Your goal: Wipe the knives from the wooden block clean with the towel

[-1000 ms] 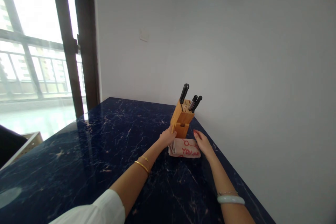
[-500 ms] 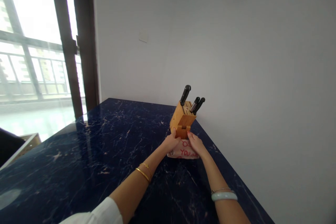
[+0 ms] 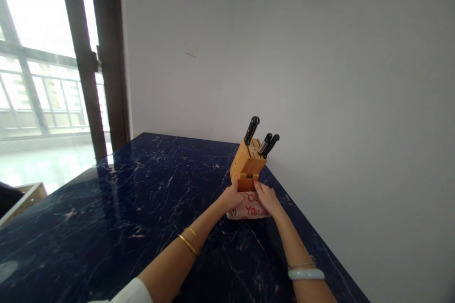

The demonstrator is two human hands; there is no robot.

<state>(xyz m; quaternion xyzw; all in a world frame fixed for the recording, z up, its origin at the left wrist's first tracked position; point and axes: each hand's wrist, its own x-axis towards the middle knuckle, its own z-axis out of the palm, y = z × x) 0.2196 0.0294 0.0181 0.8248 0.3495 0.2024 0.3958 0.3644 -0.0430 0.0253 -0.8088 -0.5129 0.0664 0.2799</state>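
Note:
A folded pale cloth (image 3: 250, 210) with red lettering lies at the front foot of a wooden knife block (image 3: 245, 158). My left hand (image 3: 232, 198) grips the cloth's left side, one fingertip reaching up against the front of the block. On the right side, my right hand (image 3: 267, 198) holds the same cloth, with a fingertip near the block's lower front. Both hands hide parts of the cloth's ends. From the block's slots rise a large black-handled knife (image 3: 252, 129) and, to its right, two more handles (image 3: 267, 144), one with a silvery section.
The dark blue marbled tabletop (image 3: 152, 189) stretches to the left and back. A plain wall (image 3: 320, 104) runs along its right edge. Left of the table are a dark-framed glass door (image 3: 110, 57) and a light-coloured crate (image 3: 31, 199).
The view has shifted slightly, so the table and door sit a little further left. Both hands stay at the cloth, and the knife block stands in about the same place.

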